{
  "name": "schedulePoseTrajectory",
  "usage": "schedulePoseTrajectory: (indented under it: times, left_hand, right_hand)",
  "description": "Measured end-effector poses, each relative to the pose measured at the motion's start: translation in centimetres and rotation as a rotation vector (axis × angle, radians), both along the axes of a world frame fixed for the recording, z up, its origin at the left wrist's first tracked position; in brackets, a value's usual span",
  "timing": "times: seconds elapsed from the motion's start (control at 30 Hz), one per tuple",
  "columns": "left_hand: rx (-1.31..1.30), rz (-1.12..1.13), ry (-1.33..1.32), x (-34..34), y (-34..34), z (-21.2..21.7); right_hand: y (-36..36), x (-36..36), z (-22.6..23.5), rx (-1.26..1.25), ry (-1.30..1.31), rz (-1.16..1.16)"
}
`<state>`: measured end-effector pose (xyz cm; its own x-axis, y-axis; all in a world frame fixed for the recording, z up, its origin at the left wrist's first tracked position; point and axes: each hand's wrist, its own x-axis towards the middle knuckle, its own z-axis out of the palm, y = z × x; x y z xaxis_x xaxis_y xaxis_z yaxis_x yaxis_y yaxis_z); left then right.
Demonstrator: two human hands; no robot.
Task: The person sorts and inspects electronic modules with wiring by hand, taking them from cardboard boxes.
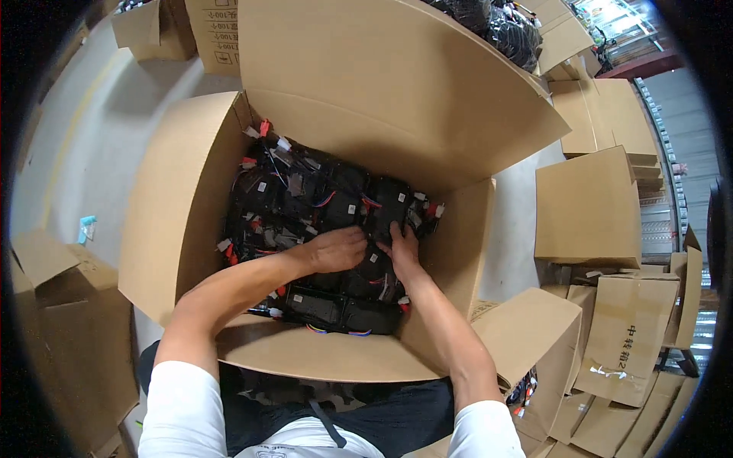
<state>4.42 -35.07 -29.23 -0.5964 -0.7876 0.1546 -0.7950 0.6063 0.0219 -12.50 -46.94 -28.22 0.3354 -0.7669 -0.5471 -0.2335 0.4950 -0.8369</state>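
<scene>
A large open cardboard box point(175, 206) stands in front of me, its flaps spread out. It is filled with several black wrapped packs point(305, 191) that have red, blue and black wires and white connectors. My left hand point(336, 249) lies palm down on the packs in the middle of the box. My right hand point(402, 246) is right beside it, fingers pressed onto a black pack near the box's right wall. Whether either hand grips a pack is hidden by the backs of the hands.
More cardboard boxes point(588, 206) are stacked to the right, and others stand at the back left point(156, 30). Bags of black parts point(511, 34) lie in a box at the back. Flattened cardboard point(69, 343) lies on the grey floor at left.
</scene>
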Motion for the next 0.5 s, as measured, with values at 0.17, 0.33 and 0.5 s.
schedulePoseTrajectory:
  times: [0.17,0.33,0.5]
  left_hand:
    - [-0.071,0.301,0.142,3.0,-1.1,5.3]
    - [-0.005,0.414,-0.045,2.6,-2.7,1.0]
    - [0.406,0.619,0.531,-8.4,-9.1,2.3]
  right_hand:
    - [0.6,2.5,-0.2,-0.175,0.113,0.105]
    - [0.8,4.3,1.5,-0.105,0.254,0.180]
    - [-2.0,-3.7,-0.1,-0.561,0.811,0.391]
